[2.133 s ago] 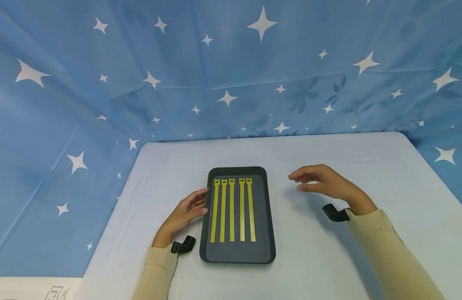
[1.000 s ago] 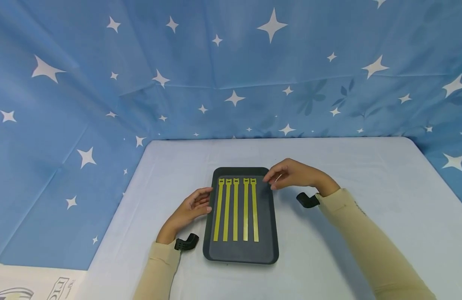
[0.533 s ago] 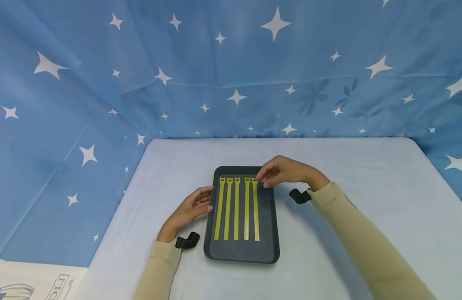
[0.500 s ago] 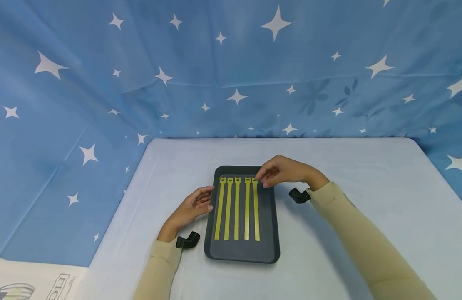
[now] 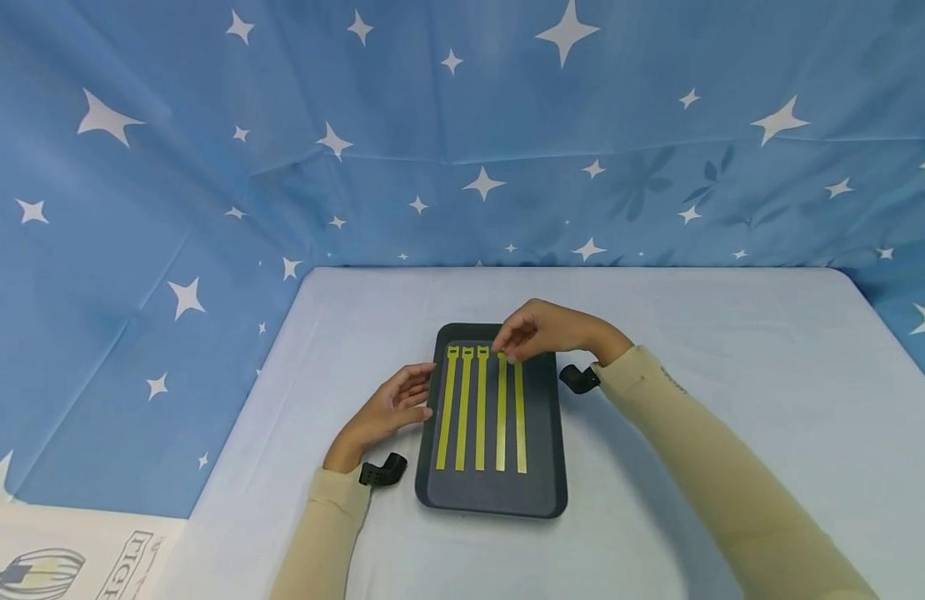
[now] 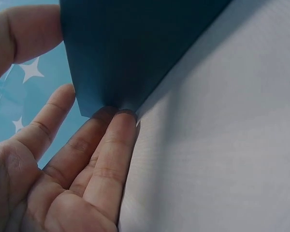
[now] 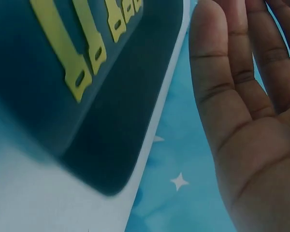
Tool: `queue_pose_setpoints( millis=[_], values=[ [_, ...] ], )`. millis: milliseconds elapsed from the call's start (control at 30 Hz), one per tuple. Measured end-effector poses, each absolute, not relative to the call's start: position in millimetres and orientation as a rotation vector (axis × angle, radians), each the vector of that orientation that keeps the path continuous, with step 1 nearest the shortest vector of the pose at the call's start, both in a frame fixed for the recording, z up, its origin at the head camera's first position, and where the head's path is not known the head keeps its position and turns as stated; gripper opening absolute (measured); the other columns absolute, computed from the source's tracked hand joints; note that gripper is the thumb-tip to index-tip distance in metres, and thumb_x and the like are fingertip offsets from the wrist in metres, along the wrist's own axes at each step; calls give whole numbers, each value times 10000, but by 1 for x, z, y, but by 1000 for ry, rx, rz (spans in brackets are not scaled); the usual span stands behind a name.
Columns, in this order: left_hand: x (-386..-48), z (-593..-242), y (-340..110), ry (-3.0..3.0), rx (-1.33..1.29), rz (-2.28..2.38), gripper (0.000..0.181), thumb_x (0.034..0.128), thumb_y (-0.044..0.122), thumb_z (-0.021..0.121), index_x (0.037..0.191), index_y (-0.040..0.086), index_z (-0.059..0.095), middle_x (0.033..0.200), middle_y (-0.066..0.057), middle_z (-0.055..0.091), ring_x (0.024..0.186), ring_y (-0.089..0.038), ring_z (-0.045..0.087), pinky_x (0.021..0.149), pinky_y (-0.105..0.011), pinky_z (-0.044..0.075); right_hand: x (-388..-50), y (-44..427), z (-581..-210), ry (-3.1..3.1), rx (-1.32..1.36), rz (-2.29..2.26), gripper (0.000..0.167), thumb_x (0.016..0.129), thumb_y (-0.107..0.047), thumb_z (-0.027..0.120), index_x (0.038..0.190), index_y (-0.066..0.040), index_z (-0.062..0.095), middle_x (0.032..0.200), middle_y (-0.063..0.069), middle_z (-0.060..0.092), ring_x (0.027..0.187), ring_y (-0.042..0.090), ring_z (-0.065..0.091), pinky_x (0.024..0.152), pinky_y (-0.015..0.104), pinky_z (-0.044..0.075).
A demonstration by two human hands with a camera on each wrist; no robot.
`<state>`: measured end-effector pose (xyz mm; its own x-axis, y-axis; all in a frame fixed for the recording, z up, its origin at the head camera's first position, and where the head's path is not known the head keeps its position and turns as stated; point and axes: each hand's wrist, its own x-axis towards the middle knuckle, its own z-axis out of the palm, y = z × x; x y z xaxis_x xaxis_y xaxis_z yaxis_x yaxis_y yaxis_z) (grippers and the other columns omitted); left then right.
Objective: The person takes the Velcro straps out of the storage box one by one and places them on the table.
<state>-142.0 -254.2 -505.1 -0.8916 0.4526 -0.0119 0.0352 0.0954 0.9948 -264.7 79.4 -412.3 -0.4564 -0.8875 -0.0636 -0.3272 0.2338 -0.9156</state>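
Observation:
A dark grey tray (image 5: 492,495) lies on the white table, with several yellow straps (image 5: 481,417) side by side in it, slotted heads at the far end. My left hand (image 5: 383,417) touches the tray's left side; in the left wrist view the fingertips of the left hand (image 6: 87,164) meet the tray wall (image 6: 130,53). Above the heads of the two rightmost straps is my right hand (image 5: 541,329), fingers bent and holding nothing visible. The right wrist view has the right hand (image 7: 256,111) beside the tray edge, apart from the strap heads (image 7: 79,79).
A blue curtain with white stars (image 5: 402,108) hangs behind and left of the table (image 5: 695,333). At the lower left lies a pale printed surface (image 5: 80,542) with a whisk drawing. A black wrist device sits on each arm.
My right hand has moved left, from beside the tray to over the heads of the rightmost straps. The left hand stays at the tray's side. The head view has shifted slightly.

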Motion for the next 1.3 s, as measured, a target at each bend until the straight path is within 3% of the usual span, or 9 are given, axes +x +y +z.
queue_pose_setpoints(
  millis=[167, 500, 733, 867, 1133, 1300],
  values=[
    [-142, -505, -255, 2082, 509, 1850, 739, 997, 35, 752, 1621, -68, 369, 1608, -335, 424, 1498, -489, 429, 1214, -325, 445, -265, 62, -414, 1902, -1156, -1180, 246, 994, 64, 714, 1216, 170, 714, 1160, 340, 733, 1017, 403, 750, 882, 437, 651],
    [-144, -504, -254, 2064, 484, 1864, 697, 968, -14, 736, 1562, -106, 383, 1609, -356, 406, 1501, -523, 410, 1226, -366, 430, -268, 33, -419, 1847, -1175, -1154, 243, 989, 95, 692, 1209, 196, 699, 1110, 345, 732, 942, 335, 758, 869, 382, 647],
    [-143, -504, -253, 2067, 459, 1855, 651, 964, -31, 722, 1522, -113, 397, 1587, -355, 428, 1496, -507, 427, 1240, -428, 420, -271, 17, -430, 1813, -1210, -1146, 236, 976, 117, 675, 1195, 199, 709, 1160, 355, 723, 958, 407, 743, 875, 376, 648],
    [-143, -503, -253, 2065, 473, 1851, 629, 976, -26, 717, 1510, -116, 397, 1565, -355, 446, 1485, -504, 442, 1234, -412, 432, -272, 9, -435, 1848, -1253, -1093, 220, 972, 111, 686, 1180, 153, 746, 1199, 280, 747, 967, 311, 758, 877, 365, 648],
    [-142, -502, -254, 2053, 463, 1865, 633, 967, -31, 719, 1502, -127, 395, 1559, -359, 444, 1489, -514, 430, 1237, -424, 427, -269, -4, -442, 1883, -1298, -1010, 194, 957, 127, 715, 1142, 123, 772, 1120, 243, 773, 950, 297, 758, 850, 342, 643],
    [-142, -503, -254, 2052, 470, 1865, 629, 974, -19, 717, 1504, -122, 396, 1560, -354, 444, 1493, -514, 424, 1249, -459, 410, -266, -11, -445, 1973, -1281, -923, 175, 961, 93, 738, 1115, 54, 812, 1084, 143, 794, 854, 136, 714, 795, 289, 614]
  ],
)
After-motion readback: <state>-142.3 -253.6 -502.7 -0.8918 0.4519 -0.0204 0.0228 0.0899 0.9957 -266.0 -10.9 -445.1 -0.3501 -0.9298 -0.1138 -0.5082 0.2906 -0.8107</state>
